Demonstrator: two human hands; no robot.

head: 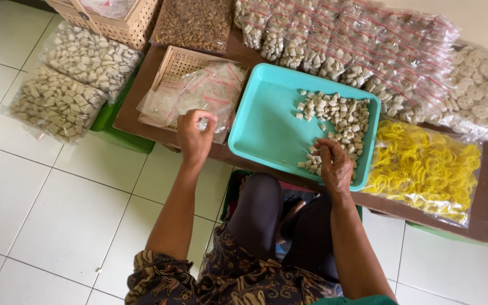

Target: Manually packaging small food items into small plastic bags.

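Pale, cube-shaped cracker pieces (337, 121) lie heaped at the far right of one turquoise tray (266, 121) on a brown counter (136, 107). Right hand (334, 165), fingers curled, pinches several pieces w/ its fingertips. Left hand (195, 135) is closed round a small clear plastic bag (207, 93) beside the tray. Two big sacks of pieces (74, 79) sit at left.

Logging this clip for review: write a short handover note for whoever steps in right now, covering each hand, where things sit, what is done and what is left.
Left hand: raised over the stack of empty clear bags in the woven basket, fingers pinched on one small clear bag.
Right hand: grip in the pale cracker pieces on the teal tray.
Done: many filled small bags lie in rows behind the tray.
Left: a pile of loose pieces remains on the tray; empty bags remain.
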